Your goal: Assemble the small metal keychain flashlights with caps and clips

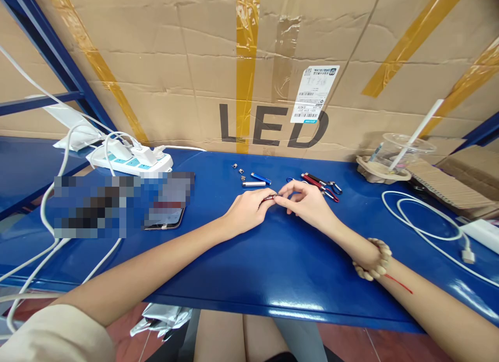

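My left hand (249,208) is closed around a small slim dark-and-red piece (270,197), mostly hidden by the fingers. At the far end of that piece, my right hand (307,203) pinches with thumb and fingertips, the two hands almost touching. Just beyond them on the blue table lie a silver tube (253,184) and a blue tube (261,179). Small metal bits (240,171) are scattered to their left. Behind my right hand is a cluster of red and black slim tubes (314,181) with small carabiner clips (334,187).
A white power strip (132,162) with plugs and cables stands back left, near a phone (169,206). A large cardboard box (187,91) walls off the back. At right are a plastic cup (405,146) in a carton holder, a notebook (448,182) and a coiled white cable (421,229).
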A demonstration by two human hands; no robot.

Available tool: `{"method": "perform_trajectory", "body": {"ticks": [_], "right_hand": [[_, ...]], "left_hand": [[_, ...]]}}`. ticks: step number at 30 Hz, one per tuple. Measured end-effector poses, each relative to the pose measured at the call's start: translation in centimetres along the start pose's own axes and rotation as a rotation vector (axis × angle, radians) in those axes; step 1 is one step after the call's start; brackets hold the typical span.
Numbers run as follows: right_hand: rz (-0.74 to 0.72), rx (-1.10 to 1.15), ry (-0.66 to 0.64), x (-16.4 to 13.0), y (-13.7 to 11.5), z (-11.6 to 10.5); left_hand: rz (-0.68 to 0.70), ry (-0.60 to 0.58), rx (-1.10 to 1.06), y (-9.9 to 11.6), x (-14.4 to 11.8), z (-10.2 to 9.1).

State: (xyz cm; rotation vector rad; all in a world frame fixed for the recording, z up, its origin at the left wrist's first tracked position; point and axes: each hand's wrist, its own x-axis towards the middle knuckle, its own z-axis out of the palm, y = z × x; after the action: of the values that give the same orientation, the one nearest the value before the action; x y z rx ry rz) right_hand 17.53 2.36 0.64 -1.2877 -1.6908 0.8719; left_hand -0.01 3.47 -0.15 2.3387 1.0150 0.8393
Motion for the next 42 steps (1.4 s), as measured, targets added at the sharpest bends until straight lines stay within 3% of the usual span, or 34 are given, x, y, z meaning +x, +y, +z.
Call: {"method": "perform_trajectory", "body": {"ticks": [3,6,18,27,42], "right_hand": [[-0.191,-0.06,0.044,0.2,0.19,-0.6],[-0.259,0.008,-0.053,0.34,0.14,-0.97],[-0.21,0.22,-0.171,0.35,-0.03,-1.01],[-0.157,0.062,-0.106,0.28,-0.33,-1.14],[-0.155,0.166,-0.118,0.21,-0.47,-0.79]], "left_hand": [[-0.011,-0.006,-0.035,0.01,0.13,-0.12],[0.014,-0.035,-0.068,0.0,0.14,-0.27],[0.128,-0.098,-0.086,-0.06,-0.34,-0.6],[0.092,-0.089,-0.046,0.16,-0.29,-0.69],[0.089,-0.094,-0.022,0.06,-0.37,-0.68]]}}
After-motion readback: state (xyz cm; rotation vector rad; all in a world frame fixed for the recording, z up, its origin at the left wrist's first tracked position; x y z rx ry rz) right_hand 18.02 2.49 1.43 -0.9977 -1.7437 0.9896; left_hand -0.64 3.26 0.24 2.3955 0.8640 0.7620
